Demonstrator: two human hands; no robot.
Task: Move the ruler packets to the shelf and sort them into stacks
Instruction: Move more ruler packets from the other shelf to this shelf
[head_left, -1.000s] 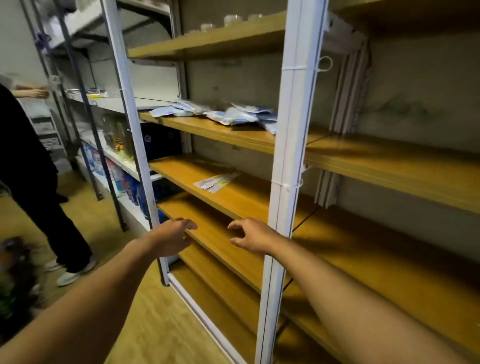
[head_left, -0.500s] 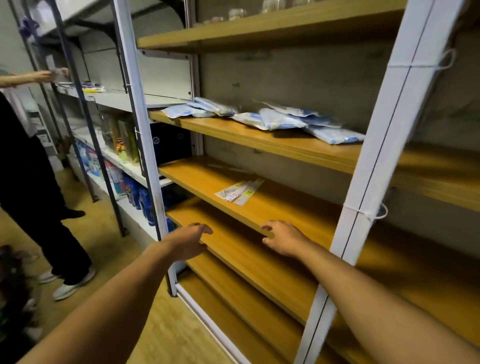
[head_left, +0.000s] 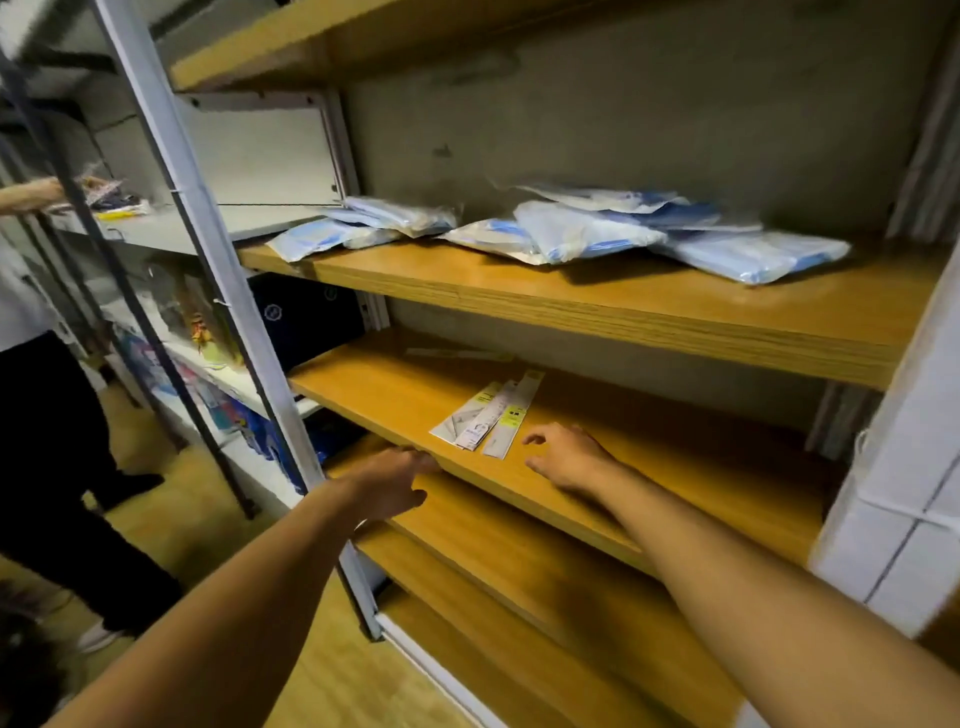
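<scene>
Both hands have risen: right hand (head_left: 566, 457) spread beside three loosely fanned ruler packets (head_left: 488, 415), left hand (head_left: 395, 480) relaxed and empty at the shelf (head_left: 649, 467) edge; we've stacking left

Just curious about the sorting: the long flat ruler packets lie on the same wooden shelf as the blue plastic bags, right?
Not quite. In the head view, the long flat ruler packets lie on the wooden shelf below the one with the blue plastic bags.

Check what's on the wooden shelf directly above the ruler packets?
Blue-and-white plastic bags lie in overlapping piles on that upper shelf, above the ruler packets. Whatever lies beneath or behind the bags is covered.
</scene>
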